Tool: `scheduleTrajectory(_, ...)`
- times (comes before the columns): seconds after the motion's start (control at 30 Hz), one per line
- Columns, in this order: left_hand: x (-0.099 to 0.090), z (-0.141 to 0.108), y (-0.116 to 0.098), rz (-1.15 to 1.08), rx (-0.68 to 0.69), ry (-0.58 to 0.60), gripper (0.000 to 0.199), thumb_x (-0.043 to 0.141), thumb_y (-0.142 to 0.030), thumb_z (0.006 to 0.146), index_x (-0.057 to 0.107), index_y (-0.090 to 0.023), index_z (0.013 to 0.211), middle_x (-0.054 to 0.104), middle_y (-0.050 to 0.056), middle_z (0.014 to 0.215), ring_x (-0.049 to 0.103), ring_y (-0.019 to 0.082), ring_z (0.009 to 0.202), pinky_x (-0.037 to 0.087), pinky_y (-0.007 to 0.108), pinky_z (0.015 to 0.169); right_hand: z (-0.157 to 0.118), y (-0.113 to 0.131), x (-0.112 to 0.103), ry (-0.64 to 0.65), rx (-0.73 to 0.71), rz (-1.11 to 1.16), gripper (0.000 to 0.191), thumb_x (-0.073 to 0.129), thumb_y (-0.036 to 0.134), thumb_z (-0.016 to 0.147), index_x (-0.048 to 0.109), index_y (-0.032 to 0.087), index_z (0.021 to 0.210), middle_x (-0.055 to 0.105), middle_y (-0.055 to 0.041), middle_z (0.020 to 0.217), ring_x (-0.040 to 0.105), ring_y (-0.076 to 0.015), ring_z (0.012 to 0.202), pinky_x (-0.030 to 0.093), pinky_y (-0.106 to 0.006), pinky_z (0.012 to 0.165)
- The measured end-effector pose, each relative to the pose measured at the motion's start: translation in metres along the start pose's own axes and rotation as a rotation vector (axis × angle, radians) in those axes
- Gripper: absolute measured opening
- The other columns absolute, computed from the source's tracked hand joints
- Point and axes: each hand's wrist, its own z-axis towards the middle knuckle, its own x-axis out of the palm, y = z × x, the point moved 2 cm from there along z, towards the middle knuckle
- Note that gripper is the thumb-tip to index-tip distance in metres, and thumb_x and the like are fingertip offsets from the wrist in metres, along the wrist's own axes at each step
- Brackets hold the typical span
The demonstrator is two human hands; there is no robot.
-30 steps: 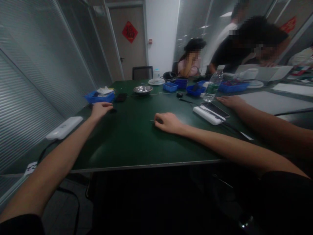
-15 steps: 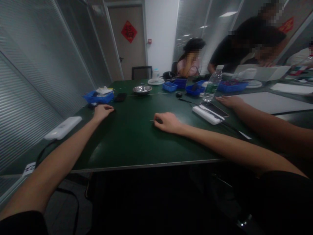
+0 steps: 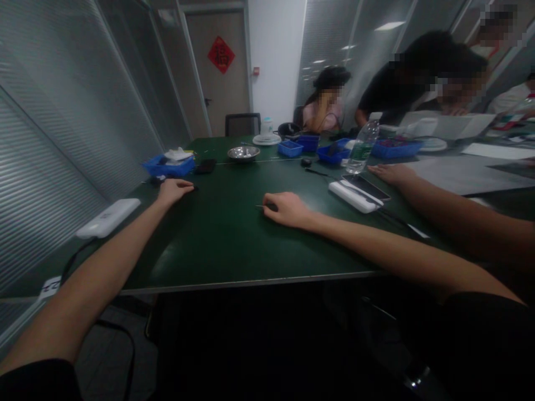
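On the green table [image 3: 225,245], nearest the edge, right hand [image 3: 288,209] lies curled, pinching a thin needle-like pin [image 3: 261,206] flat on the surface. Further left, left hand [image 3: 173,189] rests loosely closed over a small dark object [image 3: 193,189], grip unclear. Beyond: blue tray [image 3: 169,165], steel bowl [image 3: 243,152], water bottle [image 3: 363,146].

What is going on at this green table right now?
A person leans over a green table with both arms stretched out. The left hand rests by a small dark object near a blue tray. The right hand pinches a thin needle-like piece against the tabletop. Another person's hand lies flat beside a phone.
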Motion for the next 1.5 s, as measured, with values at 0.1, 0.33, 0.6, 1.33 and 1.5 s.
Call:
scheduleTrajectory(0.1,-0.001,-0.002,-0.002,-0.002,0.001,0.003,0.025,0.085,-0.034,0.071,0.084,-0.023,0.094,0.08,0.008,0.102,0.072,0.031,0.105,0.052,0.039,0.1,0.0,0.001,-0.001,-0.001,-0.001,-0.006,0.026,0.054,0.039,0.099,0.068,0.02,0.112,0.074,-0.0068,0.1,0.065,-0.0195,0.083,0.041,-0.028,0.071)
scheduleTrajectory(0.33,0.003,-0.008,-0.01,-0.015,0.041,0.046,0.032,0.085,-0.042,0.071,0.083,-0.021,0.096,0.08,0.009,0.102,0.072,0.029,0.102,0.052,0.037,0.095,-0.001,0.001,-0.001,0.002,-0.006,-0.011,0.026,0.054,0.039,0.1,0.067,0.02,0.111,0.074,-0.007,0.1,0.064,-0.0186,0.081,0.04,-0.027,0.069)
scheduleTrajectory(0.6,0.038,-0.06,-0.085,-0.209,0.418,0.357,0.037,0.078,-0.046,0.082,0.08,-0.023,0.111,0.076,0.007,0.119,0.07,0.025,0.109,0.051,0.038,0.101,-0.001,0.001,0.002,-0.043,-0.016,-0.028,0.025,0.055,0.038,0.098,0.067,0.021,0.11,0.074,-0.0062,0.1,0.063,-0.0192,0.081,0.038,-0.028,0.07)
scheduleTrajectory(1.33,0.06,-0.126,-0.14,-0.224,0.77,0.71,0.033,0.072,-0.043,0.092,0.075,-0.018,0.114,0.07,0.007,0.101,0.061,0.018,0.084,0.048,0.03,0.075,-0.007,0.006,-0.001,-0.091,-0.162,0.095,0.023,0.057,0.034,0.092,0.071,0.018,0.1,0.071,-0.0042,0.088,0.059,-0.0156,0.072,0.038,-0.026,0.071)
scheduleTrajectory(1.5,0.062,-0.124,-0.138,-0.194,0.783,0.716,0.034,0.07,-0.044,0.093,0.073,-0.018,0.115,0.068,0.007,0.102,0.06,0.018,0.086,0.047,0.03,0.076,-0.007,0.007,-0.001,-0.095,-0.151,0.088,0.021,0.059,0.032,0.09,0.071,0.018,0.097,0.07,-0.0033,0.082,0.057,-0.0148,0.068,0.036,-0.026,0.068)
